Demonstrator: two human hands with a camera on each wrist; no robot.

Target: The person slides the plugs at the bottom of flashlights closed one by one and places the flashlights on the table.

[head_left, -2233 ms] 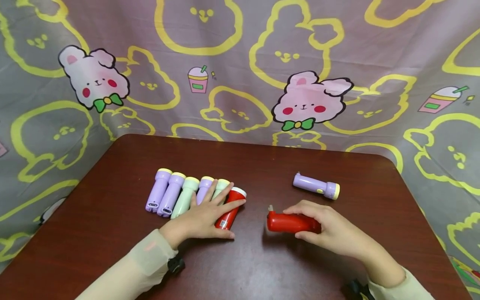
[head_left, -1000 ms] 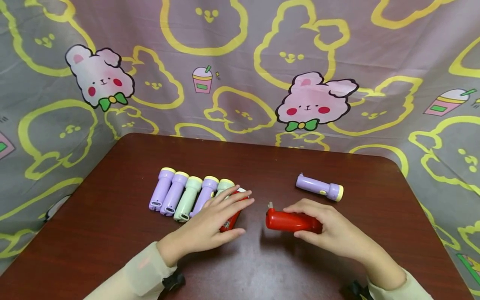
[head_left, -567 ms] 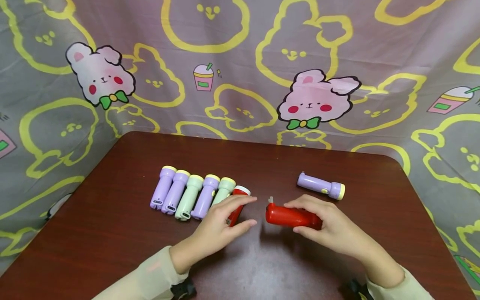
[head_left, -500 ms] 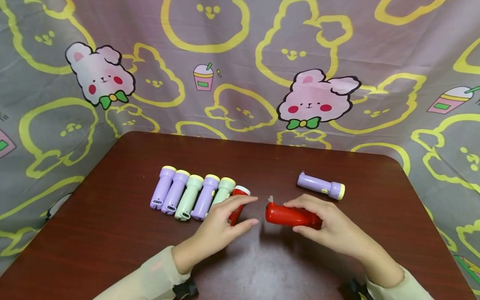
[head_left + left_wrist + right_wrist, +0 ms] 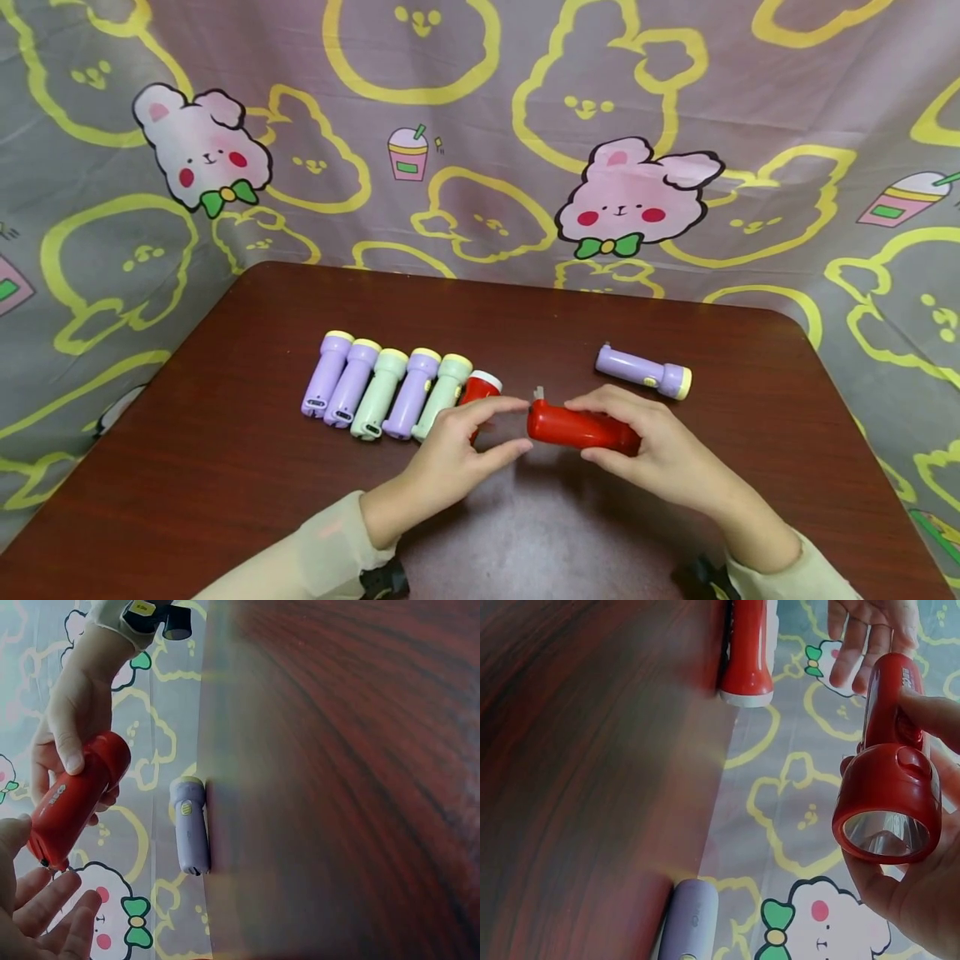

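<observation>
My right hand grips a red flashlight by its head end, holding it level above the table. Metal plug prongs stick up from the tail. In the right wrist view the flashlight's reflector faces the camera. My left hand has thumb and fingers spread, their tips right at the flashlight's tail; in the left wrist view its fingers are spread wide around that end. Behind the left hand lies another red flashlight with a white rim, partly hidden by the fingers.
Side by side on the left of the brown table lie several purple and green flashlights, among them a purple one and a green one. A lone purple flashlight lies at the back right. A patterned curtain hangs behind.
My left hand has lifted off the row of flashlights and moved right to the held flashlight's tail. The right hand keeps its grip, nearly in place.
</observation>
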